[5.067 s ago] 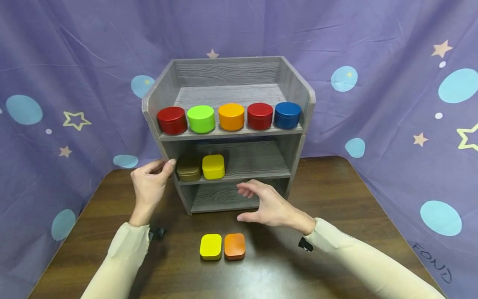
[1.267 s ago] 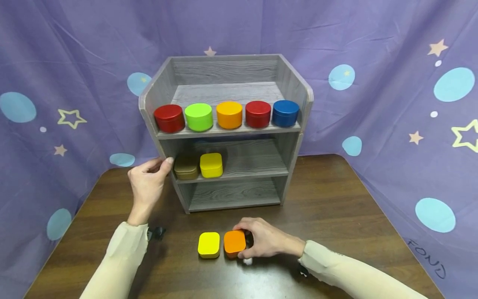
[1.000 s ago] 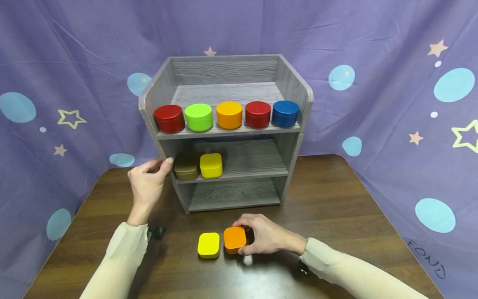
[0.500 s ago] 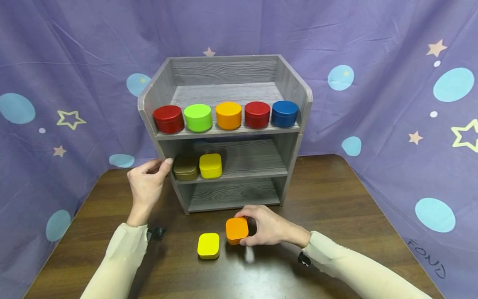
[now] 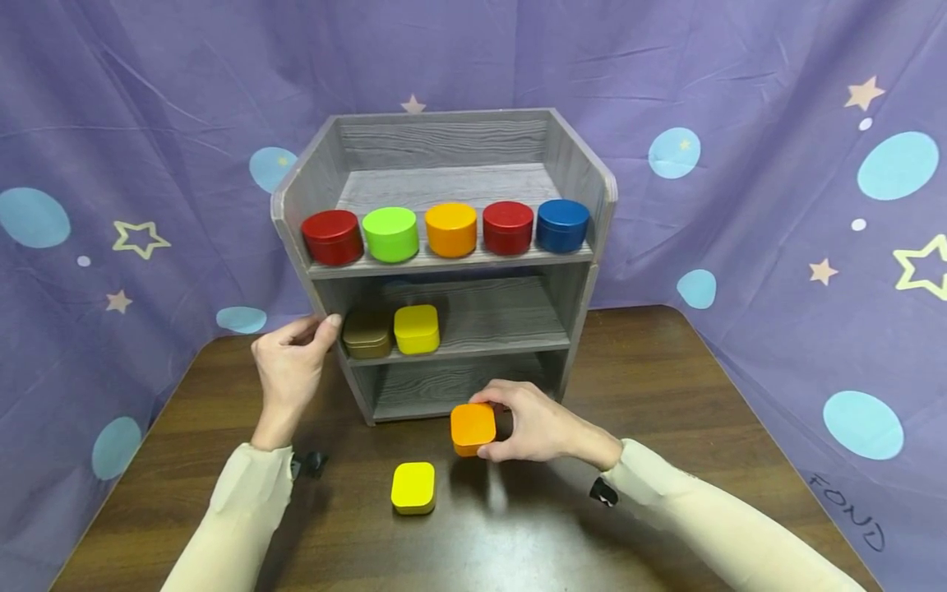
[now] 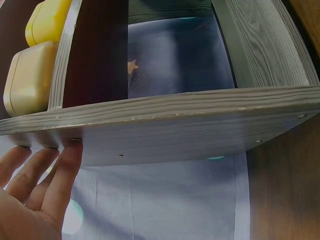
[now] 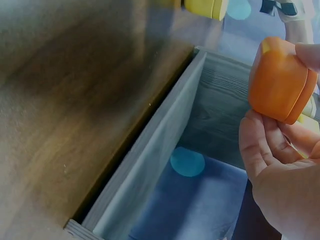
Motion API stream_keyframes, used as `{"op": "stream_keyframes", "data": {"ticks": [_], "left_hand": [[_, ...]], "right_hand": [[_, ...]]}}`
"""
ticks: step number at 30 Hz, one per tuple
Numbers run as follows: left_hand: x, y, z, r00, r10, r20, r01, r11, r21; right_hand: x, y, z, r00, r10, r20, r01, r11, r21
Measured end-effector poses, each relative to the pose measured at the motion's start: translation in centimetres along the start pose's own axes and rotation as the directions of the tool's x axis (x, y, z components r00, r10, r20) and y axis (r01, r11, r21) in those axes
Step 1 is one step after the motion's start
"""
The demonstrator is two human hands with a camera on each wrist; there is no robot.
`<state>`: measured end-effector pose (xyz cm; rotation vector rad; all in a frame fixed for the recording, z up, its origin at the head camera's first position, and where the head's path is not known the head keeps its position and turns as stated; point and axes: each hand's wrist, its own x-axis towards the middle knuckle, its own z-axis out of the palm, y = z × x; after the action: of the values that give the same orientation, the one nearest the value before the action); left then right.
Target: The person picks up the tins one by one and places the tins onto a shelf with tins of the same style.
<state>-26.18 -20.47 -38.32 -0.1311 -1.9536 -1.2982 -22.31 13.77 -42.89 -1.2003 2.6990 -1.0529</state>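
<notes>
Orange tin point(image 5: 473, 428) now off the desk point(image 5: 666, 493), gripped in right hand point(image 5: 536, 432), rising toward shelf point(image 5: 459, 349); left hand point(image 5: 292, 366) steadies frame.

"FOND" is handwritten on the purple cloth point(image 5: 851, 514).

Small orange rounded-square tin with lid point(image 5: 473, 427): lid on, seam visible around the middle. Held off the dark wooden tabletop point(image 5: 666, 395), lid up, apparently slightly tilted, just before the grey wooden shelf unit's point(image 5: 451, 247) bottom opening.
</notes>
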Motion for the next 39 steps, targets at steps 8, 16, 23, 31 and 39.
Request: {"op": "stream_keyframes", "data": {"ticks": [8,16,23,31,39], "left_hand": [[0.0,0.0,-0.1,1.0,-0.001,-0.004,0.001,1.0,-0.001],[-0.2,0.3,-0.1,1.0,-0.008,-0.009,0.008,1.0,-0.002],[-0.1,0.2,0.0,1.0,-0.007,-0.011,0.007,1.0,-0.008],[0.0,0.3,0.0,1.0,0.011,-0.007,-0.011,1.0,-0.005],[0.0,0.3,0.0,1.0,-0.014,-0.011,0.014,1.0,-0.008]], "right_hand": [[0.7,-0.2,-1.1,0.999,0.032,-0.001,-0.032,0.999,0.018],[1.4,-0.1,-2.3,0.998,0.019,-0.053,-0.02,1.0,-0.018],[1.8,-0.3,-3.1,0.999,0.026,-0.041,-0.026,1.0,-0.002],[1.7,-1.2,-4.4,0.999,0.035,-0.027,-0.035,0.999,0.005],[2.9,-1.8,-6.7,0.995,-0.012,-0.094,0.009,1.0,-0.026]]}}
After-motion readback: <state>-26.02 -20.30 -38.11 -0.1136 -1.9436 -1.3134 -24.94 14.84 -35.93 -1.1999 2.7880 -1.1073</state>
